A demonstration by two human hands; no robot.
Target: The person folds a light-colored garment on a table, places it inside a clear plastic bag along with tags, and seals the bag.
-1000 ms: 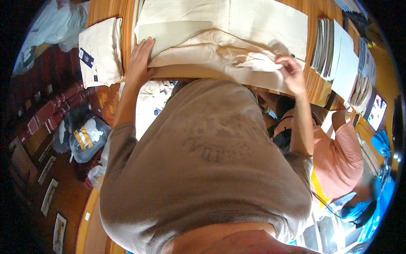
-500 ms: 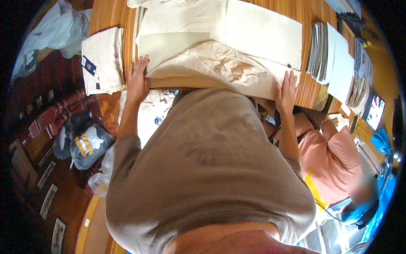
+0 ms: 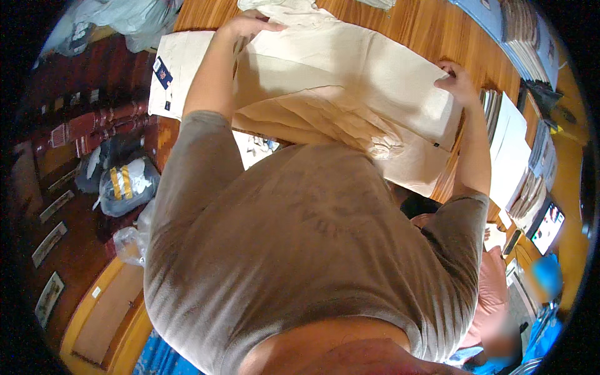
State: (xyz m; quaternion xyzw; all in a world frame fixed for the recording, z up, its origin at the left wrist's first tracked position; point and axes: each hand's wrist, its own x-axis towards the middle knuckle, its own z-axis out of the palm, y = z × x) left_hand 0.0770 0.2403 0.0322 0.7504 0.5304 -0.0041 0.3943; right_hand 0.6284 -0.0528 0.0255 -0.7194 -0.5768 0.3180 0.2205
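Observation:
A cream cloth garment (image 3: 400, 75) lies spread over the table in front of me, its near part rumpled and hanging toward my body. A paler flat panel (image 3: 281, 75) shows on its left half; I cannot tell whether this is cloth or card. At the garment's far left, my left hand (image 3: 250, 25) is closed on the cloth, beside a bunched part at the far edge. My right hand (image 3: 459, 82) has its fingers curled around the garment's far right corner. A small dark tag (image 3: 436, 145) sits near the right edge.
Left of the garment lies a folded cream garment (image 3: 178, 75) with a navy hang tag (image 3: 163, 72). Stacked flat packs (image 3: 509, 144) and a lit phone (image 3: 548, 228) are on the right. Plastic bags (image 3: 128, 186) are at lower left. Another person's pink sleeve (image 3: 490, 300) shows at lower right.
Both hands have moved from the garment's near sides to its far edge and have closed on the cloth. My body leans further forward over the table.

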